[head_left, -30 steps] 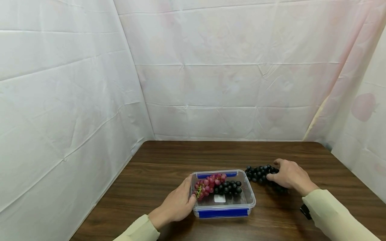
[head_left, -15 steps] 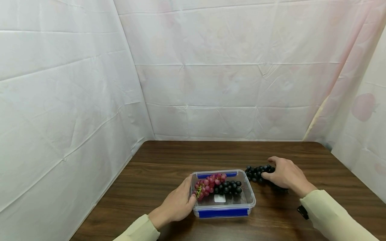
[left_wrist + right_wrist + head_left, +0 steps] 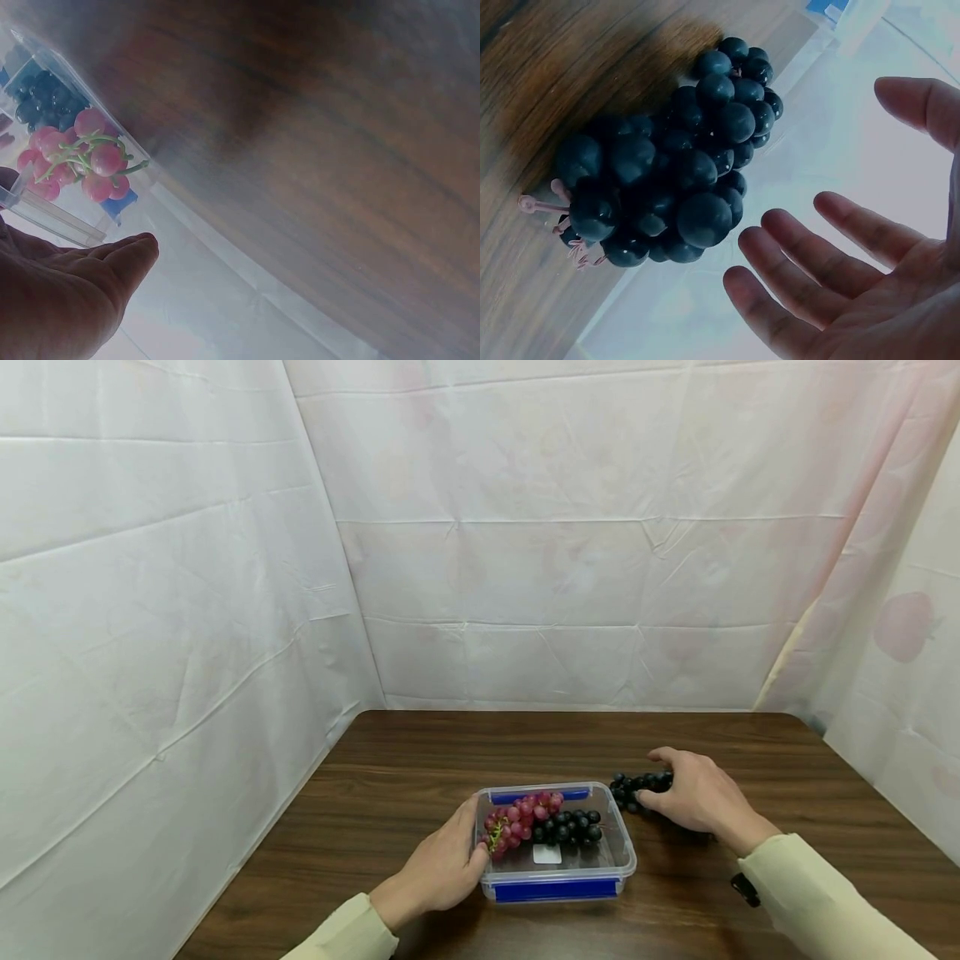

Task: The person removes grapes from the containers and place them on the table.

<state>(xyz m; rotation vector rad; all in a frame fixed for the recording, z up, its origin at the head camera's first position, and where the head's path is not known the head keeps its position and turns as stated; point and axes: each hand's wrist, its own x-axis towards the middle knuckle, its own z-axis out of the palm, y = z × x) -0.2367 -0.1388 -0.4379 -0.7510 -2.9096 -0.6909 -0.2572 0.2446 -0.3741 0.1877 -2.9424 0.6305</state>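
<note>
In the head view, a clear plastic food container [image 3: 592, 860] with blue clips holds a bunch of red grapes [image 3: 516, 825] and a small bunch of black grapes [image 3: 567, 828]. My left hand [image 3: 438, 864] rests along the container's left wall, thumb near its front corner. The left wrist view shows straight fingers [image 3: 124, 262] against the clear wall. On the table, right of the container, lies a larger bunch of black grapes [image 3: 682, 165], partly hidden in the head view by my right hand [image 3: 697, 793]. In the right wrist view, that hand's spread, bent fingers are apart from the grapes.
The dark wood-grain table [image 3: 420, 752] has rounded far corners. White sheeting [image 3: 525, 568] hangs behind it and along both sides. A small black device [image 3: 745, 889] sits under the right sleeve [image 3: 817, 885].
My right hand has moved left over the loose black grapes, covering more of them in the head view. The left hand, container and grapes stay where they were.
</note>
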